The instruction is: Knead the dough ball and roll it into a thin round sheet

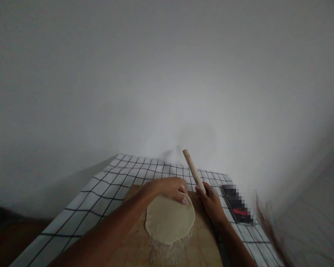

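Note:
A flat round sheet of dough [169,220] lies on a wooden board [136,248], with flour scattered at its near edge. My left hand [176,190] reaches across from the left and pinches the far right rim of the dough, which is slightly lifted there. To the right, my right hand [210,200] is wrapped round the lower end of a wooden rolling pin [193,168]. The pin is tilted up and to the left, clear of the dough. Its bottom end is hidden in my palm.
A white tablecloth with black grid lines [100,196] covers the table under the board. A dark flat object with a red patch [236,204], partly pixelated, lies on the cloth at the right. Behind the table rises a plain pale wall [167,81].

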{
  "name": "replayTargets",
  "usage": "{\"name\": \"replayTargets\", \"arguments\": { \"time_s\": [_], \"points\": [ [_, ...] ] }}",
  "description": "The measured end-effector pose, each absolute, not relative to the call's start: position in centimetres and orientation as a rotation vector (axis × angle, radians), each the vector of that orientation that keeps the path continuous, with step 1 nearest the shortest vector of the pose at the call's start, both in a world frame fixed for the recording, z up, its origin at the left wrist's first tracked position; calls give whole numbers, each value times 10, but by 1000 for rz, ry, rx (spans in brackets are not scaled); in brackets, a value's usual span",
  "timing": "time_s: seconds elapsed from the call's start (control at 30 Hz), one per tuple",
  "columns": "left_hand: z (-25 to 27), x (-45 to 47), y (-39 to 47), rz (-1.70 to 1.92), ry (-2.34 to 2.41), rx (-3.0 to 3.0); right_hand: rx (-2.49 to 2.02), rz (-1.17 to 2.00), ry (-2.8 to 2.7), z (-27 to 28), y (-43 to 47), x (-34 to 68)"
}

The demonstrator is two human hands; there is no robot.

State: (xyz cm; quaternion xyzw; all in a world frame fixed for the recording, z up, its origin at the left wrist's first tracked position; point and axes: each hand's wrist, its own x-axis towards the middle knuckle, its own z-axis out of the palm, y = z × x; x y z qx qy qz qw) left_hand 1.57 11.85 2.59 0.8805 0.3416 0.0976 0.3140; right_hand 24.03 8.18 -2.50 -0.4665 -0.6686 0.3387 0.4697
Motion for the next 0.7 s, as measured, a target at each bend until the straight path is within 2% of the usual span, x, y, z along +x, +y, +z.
{"name": "replayTargets", "arguments": {
  "time_s": [0.5, 0.7],
  "points": [
    [86, 2, 97, 286, 842, 2226, -1158, 912, -1600, -25, 80, 245],
    [98, -2, 92, 363, 845, 2227, -1144, 1146, -1723, -11, 55, 237]
  ]
}}
